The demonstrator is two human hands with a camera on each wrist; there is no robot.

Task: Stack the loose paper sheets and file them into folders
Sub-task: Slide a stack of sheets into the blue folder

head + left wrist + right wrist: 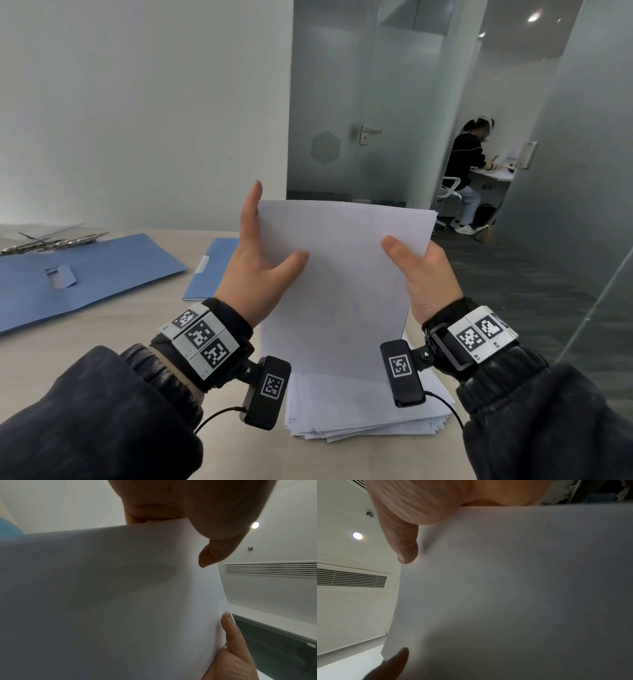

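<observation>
- Table (102,342): light surface, fills the lower half of the head view. All the paperwork is on it or over it.
- Open blue folder (96,274): lies flat at 9 o'clock, metal clip mechanism (51,241) at its far edge. No paper in it that I can see.
- Second blue folder (212,270): just right of the open one, half hidden behind the left hand. Looks closed; contents can't be told.
- Held sheets (342,274): white, blank, stood nearly upright at centre frame over the pile. Right edge shows more than one layer, so it's a small batch, count unknown. Bottom edge is hidden behind the wrist cameras, so can't tell if it touches the pile.
- Loose pile (370,411): at 6 o'clock, edges fanned and out of square. Not tidied yet.
- Left hand (263,260): pinches the batch's left edge, thumb on the near face, fingers behind; one finger runs straight up along the edge. Left wrist view confirms thumb (214,550) on paper.
- Right hand (424,274): same pinch on the right edge, thumb in front, fingers behind. Right wrist view shows thumb (402,545) pressed on the sheet.
- Status, my read: early. One batch is up and being squared between both hands; the pile below is unsorted and nothing is filed.
- Left to do: square the batch, clip it into the open folder, repeat for the rest of the pile, use the second folder.
</observation>
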